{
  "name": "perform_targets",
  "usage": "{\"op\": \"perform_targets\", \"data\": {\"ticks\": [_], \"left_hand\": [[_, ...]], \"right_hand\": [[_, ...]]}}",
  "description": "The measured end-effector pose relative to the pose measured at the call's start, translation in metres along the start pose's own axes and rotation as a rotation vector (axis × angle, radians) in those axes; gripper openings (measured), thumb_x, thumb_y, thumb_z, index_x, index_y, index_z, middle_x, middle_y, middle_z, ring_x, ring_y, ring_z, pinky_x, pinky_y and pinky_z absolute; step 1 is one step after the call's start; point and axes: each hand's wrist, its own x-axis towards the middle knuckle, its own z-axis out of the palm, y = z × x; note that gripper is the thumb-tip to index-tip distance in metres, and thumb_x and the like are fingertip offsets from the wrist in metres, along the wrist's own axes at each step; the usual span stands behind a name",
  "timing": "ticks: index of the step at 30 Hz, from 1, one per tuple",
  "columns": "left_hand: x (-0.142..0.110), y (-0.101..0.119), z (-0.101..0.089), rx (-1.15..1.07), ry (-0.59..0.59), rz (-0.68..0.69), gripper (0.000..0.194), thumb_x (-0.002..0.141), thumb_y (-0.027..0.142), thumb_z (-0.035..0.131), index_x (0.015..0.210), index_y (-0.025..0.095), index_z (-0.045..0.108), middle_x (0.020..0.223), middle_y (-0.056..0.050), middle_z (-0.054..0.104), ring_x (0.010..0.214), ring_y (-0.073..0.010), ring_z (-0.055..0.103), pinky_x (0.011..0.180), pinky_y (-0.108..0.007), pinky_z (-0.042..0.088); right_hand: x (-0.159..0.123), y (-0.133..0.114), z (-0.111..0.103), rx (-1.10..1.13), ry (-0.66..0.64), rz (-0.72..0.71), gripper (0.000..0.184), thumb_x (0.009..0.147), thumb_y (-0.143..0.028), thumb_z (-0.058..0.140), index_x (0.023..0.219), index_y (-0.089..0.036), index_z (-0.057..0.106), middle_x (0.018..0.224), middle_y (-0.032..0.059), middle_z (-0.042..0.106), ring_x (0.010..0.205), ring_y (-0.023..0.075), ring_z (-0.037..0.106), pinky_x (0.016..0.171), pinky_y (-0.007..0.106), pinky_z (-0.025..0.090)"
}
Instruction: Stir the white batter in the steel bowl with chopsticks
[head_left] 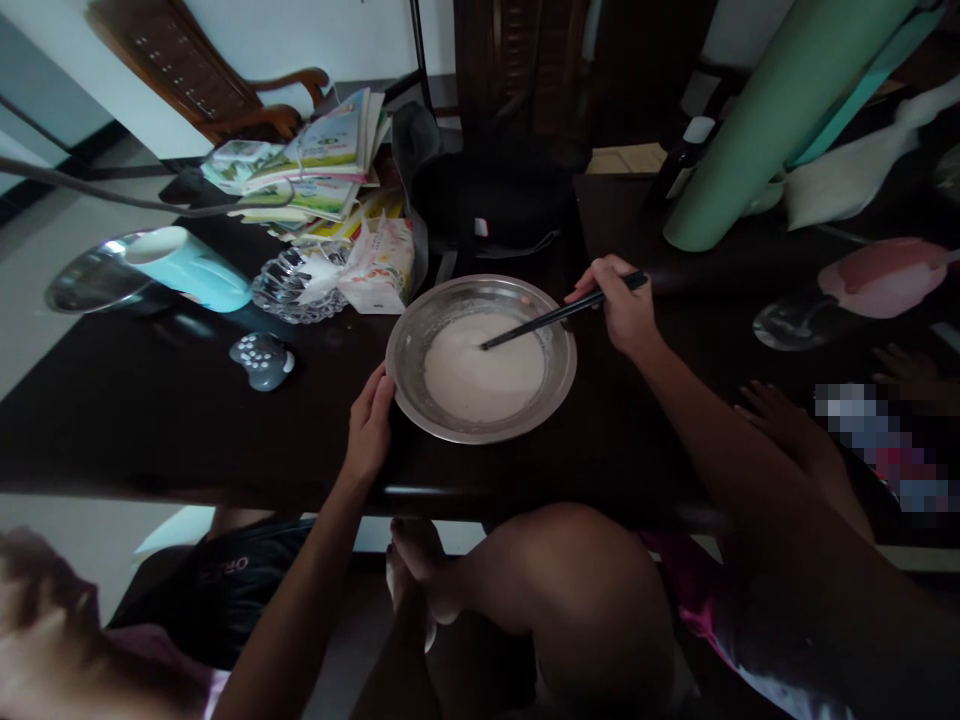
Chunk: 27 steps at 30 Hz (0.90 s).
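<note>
A wide stainless steel bowl (409, 400) stands on the dark table in front of me. Inside it is a pale, creamy liquid batter (480, 385). My left hand (370, 420) grips the bowl's left rim, thumb and fingers closed against it. With my right hand (621, 305) I hold black chopsticks (551, 317) above the bowl's right side; their tips dip into the batter near its middle. Whether there are one or two sticks is hard to make out, as they lie together.
Left of the bowl are a tissue pack (382, 270), a cut-glass dish (289, 290), a light blue cup (202, 270) and a grey game controller (262, 360). Booklets (322, 165) are piled behind. At right are a green cylinder (757, 140), a pink container (885, 275) and another person's hand (787, 420).
</note>
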Motion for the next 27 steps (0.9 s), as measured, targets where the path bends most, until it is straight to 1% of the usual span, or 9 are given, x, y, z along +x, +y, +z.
{"op": "perform_targets", "data": {"ticks": [2,6,8,11,14,17,22,24,27], "left_hand": [[0.0001,0.0001,0.0002,-0.003,-0.004,0.004,0.06,0.09,0.061,0.049,0.127,0.017,0.064,0.134,-0.009,0.063,0.128,-0.0275,0.053,0.112,-0.038,0.035],[-0.0003,0.0014,0.0002,-0.009,-0.004,0.006,0.058,0.09,0.06,0.049,0.127,0.018,0.064,0.135,-0.009,0.062,0.129,-0.0273,0.053,0.112,-0.038,0.035],[-0.0004,0.0017,0.0003,-0.006,0.0,0.012,0.058,0.09,0.06,0.049,0.126,0.017,0.064,0.134,-0.009,0.062,0.128,-0.0271,0.053,0.112,-0.037,0.035],[0.0,0.0007,0.0004,0.001,0.002,0.012,0.059,0.09,0.061,0.049,0.126,0.016,0.064,0.133,-0.01,0.064,0.127,-0.0271,0.054,0.112,-0.037,0.036],[0.0002,-0.0009,0.0004,-0.002,0.001,0.004,0.06,0.09,0.061,0.048,0.127,0.017,0.063,0.133,-0.009,0.063,0.127,-0.0273,0.054,0.111,-0.038,0.036],[-0.0001,-0.0014,0.0004,-0.008,0.005,0.013,0.06,0.09,0.062,0.048,0.128,0.018,0.064,0.134,-0.009,0.063,0.128,-0.0276,0.053,0.112,-0.038,0.036],[-0.0001,-0.0003,0.0004,-0.001,0.003,0.019,0.06,0.089,0.062,0.049,0.127,0.018,0.064,0.133,-0.009,0.063,0.128,-0.0278,0.053,0.112,-0.038,0.036],[-0.0001,0.0006,0.0005,0.009,0.007,0.018,0.061,0.089,0.063,0.049,0.126,0.018,0.065,0.133,-0.009,0.064,0.128,-0.0279,0.053,0.112,-0.038,0.036],[-0.0005,0.0025,0.0006,0.017,0.016,0.02,0.061,0.089,0.063,0.048,0.125,0.017,0.065,0.132,-0.009,0.064,0.127,-0.0279,0.054,0.111,-0.038,0.037]], "right_hand": [[0.0,0.0004,-0.0002,0.01,0.008,0.026,0.047,0.086,-0.065,0.054,0.068,-0.022,0.06,0.053,-0.0027,0.062,0.051,0.0103,0.062,0.048,0.022,0.046],[-0.0017,-0.0023,0.0009,-0.003,-0.106,0.002,0.042,0.087,-0.061,0.057,0.072,-0.022,0.064,0.059,-0.0022,0.065,0.059,0.011,0.065,0.057,0.024,0.051],[-0.0008,-0.0034,-0.0007,-0.011,-0.069,-0.024,0.042,0.086,-0.061,0.058,0.071,-0.022,0.064,0.057,-0.0024,0.064,0.059,0.0111,0.065,0.056,0.023,0.051],[0.0011,-0.0029,-0.0033,0.0,0.006,-0.005,0.046,0.086,-0.064,0.055,0.068,-0.022,0.061,0.052,-0.0028,0.062,0.05,0.0102,0.061,0.047,0.022,0.045],[-0.0001,-0.0024,-0.0015,-0.004,-0.075,0.026,0.046,0.085,-0.066,0.055,0.071,-0.022,0.063,0.055,-0.0024,0.064,0.05,0.0103,0.061,0.046,0.022,0.044],[-0.001,-0.0039,-0.0003,-0.026,-0.139,-0.001,0.044,0.084,-0.064,0.058,0.073,-0.022,0.065,0.06,-0.002,0.067,0.061,0.0117,0.066,0.053,0.023,0.048],[0.0015,-0.0028,-0.0041,-0.015,0.0,0.005,0.045,0.087,-0.063,0.055,0.07,-0.022,0.061,0.055,-0.0027,0.063,0.054,0.0105,0.063,0.048,0.022,0.044],[0.0006,-0.0017,-0.0027,0.0,-0.061,0.024,0.045,0.087,-0.062,0.054,0.071,-0.022,0.062,0.057,-0.0023,0.064,0.053,0.0101,0.063,0.049,0.022,0.044],[-0.0011,-0.002,-0.0003,-0.006,-0.149,-0.003,0.041,0.087,-0.061,0.057,0.074,-0.022,0.065,0.063,-0.0014,0.067,0.061,0.0113,0.066,0.056,0.024,0.049]]}}
